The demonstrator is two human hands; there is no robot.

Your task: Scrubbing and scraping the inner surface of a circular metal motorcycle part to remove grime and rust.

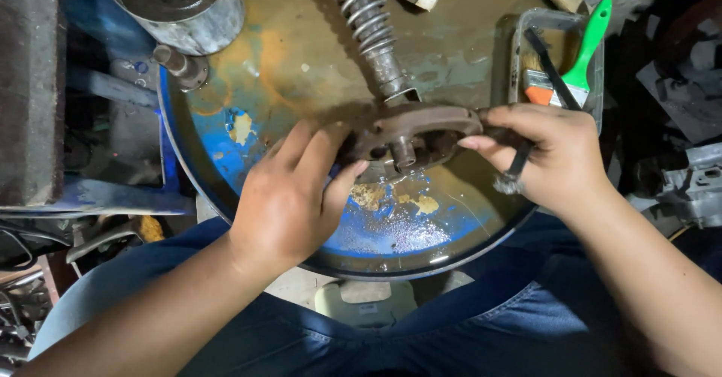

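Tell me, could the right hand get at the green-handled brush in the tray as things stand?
Probably yes. The brush lies uncovered in the tray just beyond the right hand, with nothing between them. But that hand already holds a small dark brush and touches the metal part.

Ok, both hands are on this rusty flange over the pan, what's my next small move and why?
Probably turn the small brush in your right hand onto the flange: it looks grimy, your left hand steadies it, and the pan sits beneath.
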